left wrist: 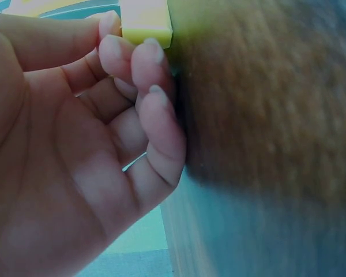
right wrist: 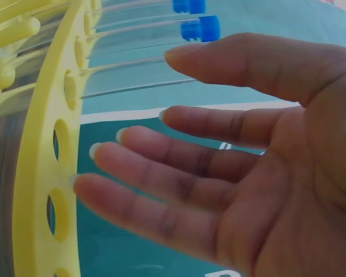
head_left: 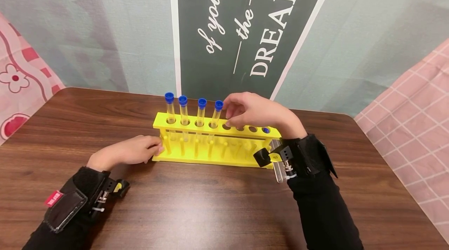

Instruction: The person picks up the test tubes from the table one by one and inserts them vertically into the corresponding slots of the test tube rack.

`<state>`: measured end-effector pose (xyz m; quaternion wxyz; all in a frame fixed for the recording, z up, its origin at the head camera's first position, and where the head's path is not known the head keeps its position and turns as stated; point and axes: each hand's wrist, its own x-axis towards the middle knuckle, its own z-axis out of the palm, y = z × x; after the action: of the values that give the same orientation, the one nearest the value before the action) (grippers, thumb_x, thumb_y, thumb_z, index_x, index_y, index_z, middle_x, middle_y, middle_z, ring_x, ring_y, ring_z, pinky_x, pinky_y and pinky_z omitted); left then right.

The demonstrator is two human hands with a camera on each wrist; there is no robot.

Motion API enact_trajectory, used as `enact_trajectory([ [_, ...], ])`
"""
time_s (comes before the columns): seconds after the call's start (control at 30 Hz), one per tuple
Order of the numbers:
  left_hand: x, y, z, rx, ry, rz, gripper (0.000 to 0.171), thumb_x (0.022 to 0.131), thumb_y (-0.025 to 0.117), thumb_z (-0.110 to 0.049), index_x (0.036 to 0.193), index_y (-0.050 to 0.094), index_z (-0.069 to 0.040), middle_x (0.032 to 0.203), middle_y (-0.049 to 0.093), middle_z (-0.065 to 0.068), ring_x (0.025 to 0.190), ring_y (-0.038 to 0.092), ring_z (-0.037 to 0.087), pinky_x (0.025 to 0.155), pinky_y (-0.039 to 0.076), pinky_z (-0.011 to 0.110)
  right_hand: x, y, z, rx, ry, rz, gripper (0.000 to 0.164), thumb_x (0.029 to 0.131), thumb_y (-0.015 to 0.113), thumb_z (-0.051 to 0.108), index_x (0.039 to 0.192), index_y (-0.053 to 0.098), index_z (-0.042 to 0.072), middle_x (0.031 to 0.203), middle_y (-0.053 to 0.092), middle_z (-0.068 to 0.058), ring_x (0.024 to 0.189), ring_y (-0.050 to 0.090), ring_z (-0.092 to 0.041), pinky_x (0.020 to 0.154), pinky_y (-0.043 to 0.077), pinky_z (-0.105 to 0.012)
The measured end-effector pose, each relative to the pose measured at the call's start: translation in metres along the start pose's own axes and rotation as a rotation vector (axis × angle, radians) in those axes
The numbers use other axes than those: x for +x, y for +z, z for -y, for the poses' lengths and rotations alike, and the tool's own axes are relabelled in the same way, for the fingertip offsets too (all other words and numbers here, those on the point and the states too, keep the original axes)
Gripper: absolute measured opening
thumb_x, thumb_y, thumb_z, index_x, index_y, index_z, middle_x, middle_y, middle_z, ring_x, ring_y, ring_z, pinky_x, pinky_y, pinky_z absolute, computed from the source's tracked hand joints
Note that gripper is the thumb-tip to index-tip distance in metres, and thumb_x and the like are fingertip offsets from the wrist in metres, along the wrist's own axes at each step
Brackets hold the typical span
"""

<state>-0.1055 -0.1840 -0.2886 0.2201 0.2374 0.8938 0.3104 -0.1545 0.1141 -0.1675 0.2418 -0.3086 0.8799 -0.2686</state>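
A yellow test tube rack (head_left: 210,160) stands on the table, with several clear test tubes (head_left: 184,114) with blue caps upright in its left holes. My left hand (head_left: 135,150) grips the lower left end of the rack; in the left wrist view, thumb and fingertips meet at a yellow corner (left wrist: 147,23). Just right of the rightmost upright tube (head_left: 215,117), my right hand (head_left: 257,111) hovers over the holes. Its fingers (right wrist: 161,213) are spread and hold nothing in the right wrist view, the thumb close by a tube (right wrist: 138,75).
Clear tubes (head_left: 278,170) lie at the rack's right end, partly hidden by my right wrist. Something blue (head_left: 266,130) shows in the rightmost hole. Behind the brown wooden table (head_left: 196,211) hangs a lettered cloth (head_left: 207,70).
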Motion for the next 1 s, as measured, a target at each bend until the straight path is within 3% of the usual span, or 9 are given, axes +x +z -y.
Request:
enact_trajectory([
  [0.23,0.000,0.000,0.000,0.002,0.007,-0.002,0.023,0.097,0.041,-0.011,0.075,0.046,-0.009,0.061,0.041,-0.001,0.051,0.039,0.013,0.052,0.034,0.028,-0.012,-0.002,-0.008,-0.108,-0.026,-0.038,0.029,0.085,0.061,0.010,0.111,0.053,-0.001,0.086,0.060,-0.006,0.066,0.056,-0.023,0.063,0.047,-0.032],
  [0.6,0.000,0.001,0.001,-0.003,0.009,-0.002,0.023,0.098,0.041,-0.011,0.075,0.046,-0.008,0.061,0.041,0.000,0.050,0.039,0.013,0.051,0.034,0.027,-0.035,0.003,-0.015,-0.196,0.073,-0.139,0.027,0.086,0.062,0.009,0.110,0.057,-0.001,0.093,0.060,-0.008,0.086,0.056,-0.020,0.079,0.045,-0.036],
  [1.0,0.000,0.001,0.002,-0.002,0.007,-0.003,0.023,0.098,0.041,-0.011,0.076,0.046,-0.008,0.062,0.041,0.000,0.050,0.039,0.013,0.051,0.035,0.027,-0.060,0.003,-0.026,-0.254,0.080,-0.253,0.026,0.084,0.062,0.008,0.107,0.058,-0.004,0.096,0.062,-0.012,0.086,0.058,-0.023,0.076,0.045,-0.039],
])
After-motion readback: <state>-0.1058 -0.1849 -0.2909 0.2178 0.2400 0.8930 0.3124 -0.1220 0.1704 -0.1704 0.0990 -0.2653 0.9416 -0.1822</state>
